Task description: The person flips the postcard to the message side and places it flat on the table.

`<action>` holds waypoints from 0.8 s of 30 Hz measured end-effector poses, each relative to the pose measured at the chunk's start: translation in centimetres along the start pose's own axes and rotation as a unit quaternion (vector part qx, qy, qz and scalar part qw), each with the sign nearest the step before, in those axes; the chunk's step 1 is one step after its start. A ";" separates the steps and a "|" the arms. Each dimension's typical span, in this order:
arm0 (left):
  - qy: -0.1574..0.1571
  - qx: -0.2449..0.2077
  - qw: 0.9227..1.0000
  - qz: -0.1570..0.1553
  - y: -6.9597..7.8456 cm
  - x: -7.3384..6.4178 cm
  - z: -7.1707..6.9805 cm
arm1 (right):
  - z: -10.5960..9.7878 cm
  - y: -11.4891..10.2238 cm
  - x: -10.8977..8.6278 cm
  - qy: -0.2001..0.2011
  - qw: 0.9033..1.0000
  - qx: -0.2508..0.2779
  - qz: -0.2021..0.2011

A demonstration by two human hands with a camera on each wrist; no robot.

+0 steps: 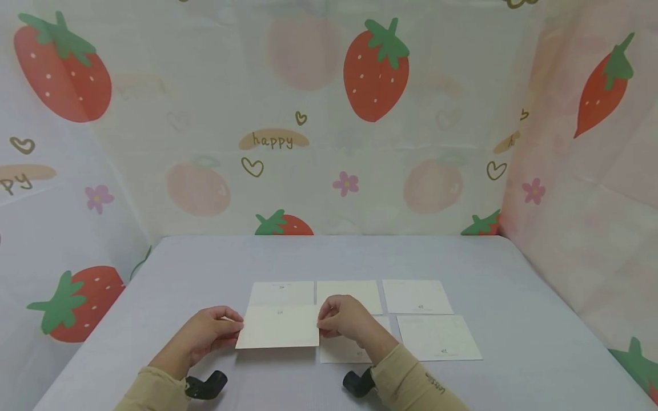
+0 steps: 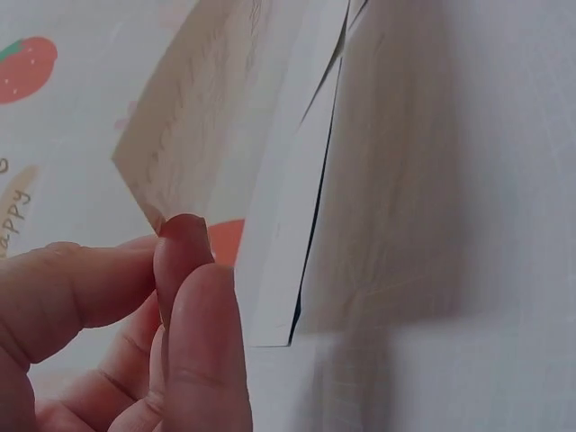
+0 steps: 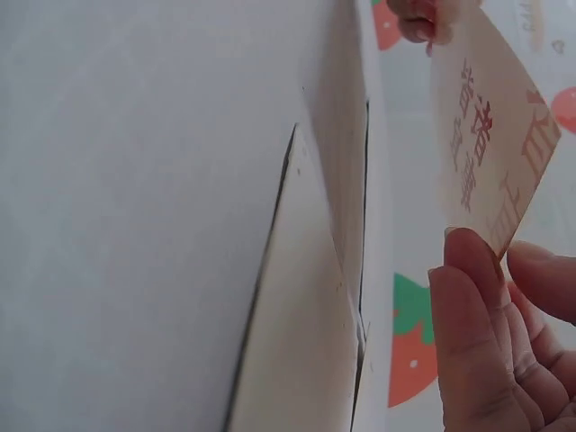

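Observation:
A cream-white card [image 1: 280, 331] is held up between both hands, a shadow beneath its near edge. My left hand [image 1: 213, 330] pinches its left edge between thumb and fingers. At the opposite edge my right hand [image 1: 348, 321] pinches it the same way. The card's face toward the head camera is pale with a small mark, while red written characters [image 3: 481, 121] show in the right wrist view. Partly behind it lies another card [image 1: 283, 291] at the back left. Under the right hand is a further card [image 1: 344, 351], overlapped by the fingers and wrist.
More pale cards lie flat in rows: a back middle card [image 1: 352, 291], a back right card [image 1: 417, 297] and a front right card [image 1: 439, 338]. The white table [image 1: 514, 319] is walled by strawberry-print cloth [image 1: 329, 200]. Black curved pieces [image 1: 205, 386] sit at both wrists.

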State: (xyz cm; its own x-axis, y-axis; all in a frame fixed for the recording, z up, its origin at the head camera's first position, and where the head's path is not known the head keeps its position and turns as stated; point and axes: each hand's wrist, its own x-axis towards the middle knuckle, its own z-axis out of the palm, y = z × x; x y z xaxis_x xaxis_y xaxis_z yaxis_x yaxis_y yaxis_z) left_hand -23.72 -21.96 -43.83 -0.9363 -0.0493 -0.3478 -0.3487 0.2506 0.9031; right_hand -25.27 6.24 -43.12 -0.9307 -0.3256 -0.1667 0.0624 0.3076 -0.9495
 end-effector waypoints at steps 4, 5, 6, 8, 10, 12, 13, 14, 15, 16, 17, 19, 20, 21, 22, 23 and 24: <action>-0.001 -0.002 1.000 0.002 -0.1 -0.1 0.0 | 0.1 0.2 0.1 0.000 1.000 0.013 0.002; -0.001 0.000 1.000 0.002 -0.1 -0.1 0.0 | 0.1 0.2 0.1 0.001 1.000 0.016 0.002; -0.001 0.000 1.000 0.002 -0.1 -0.1 0.0 | 0.1 0.2 0.1 0.001 1.000 0.020 0.003; 0.002 0.000 1.000 0.000 -0.1 -0.1 0.1 | 0.2 0.3 0.1 0.002 1.000 0.022 0.003; 0.002 0.000 1.000 0.001 -0.2 0.0 0.1 | 0.2 0.4 0.1 0.004 1.000 0.022 0.005; 0.002 -0.004 1.000 0.003 -0.2 0.0 0.2 | 0.2 0.4 0.2 0.005 1.000 0.021 0.007; 0.001 -0.003 1.000 0.005 -0.3 0.1 0.2 | 0.2 0.5 0.2 0.006 1.000 0.018 0.006; -0.001 -0.004 1.000 0.008 -0.3 0.1 0.2 | 0.2 0.6 0.3 0.006 1.000 0.015 0.006; -0.003 -0.002 1.000 0.010 -0.4 0.1 0.1 | 0.2 0.7 0.4 0.007 1.000 0.011 0.006; -0.005 -0.002 1.000 0.013 -0.4 0.2 0.1 | 0.3 0.7 0.4 0.008 1.000 0.007 0.005; -0.007 -0.001 1.000 0.015 -0.5 0.2 0.1 | 0.3 0.8 0.5 0.008 1.000 0.003 0.004; -0.008 0.005 1.000 0.019 -0.5 0.2 0.1 | 0.3 0.9 0.5 0.008 1.000 -0.007 0.004; -0.006 0.009 1.000 0.019 -0.5 0.2 0.1 | 0.3 0.9 0.5 0.008 1.000 -0.009 0.004; -0.004 0.014 1.000 0.019 -0.5 0.2 0.1 | 0.3 0.8 0.5 0.007 1.000 -0.012 0.005; -0.004 0.019 1.000 0.021 -0.5 0.2 0.1 | 0.3 0.8 0.5 0.006 1.000 -0.013 0.006; -0.001 0.025 0.999 0.020 -0.5 0.2 0.1 | 0.3 0.7 0.4 0.005 1.000 -0.014 0.007; 0.001 0.031 0.999 0.020 -0.5 0.3 0.2 | 0.3 0.7 0.4 0.005 1.000 -0.014 0.009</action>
State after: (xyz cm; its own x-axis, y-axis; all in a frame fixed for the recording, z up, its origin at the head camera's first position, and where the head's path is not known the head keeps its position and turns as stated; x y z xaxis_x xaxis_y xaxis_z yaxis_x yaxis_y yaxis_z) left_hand -23.78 -21.95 -44.43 -0.9495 -0.0399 -0.3114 -0.3079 0.3114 0.8990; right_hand -25.50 6.07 -43.92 -0.9328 -0.3116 -0.1811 0.0689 0.3390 -0.9382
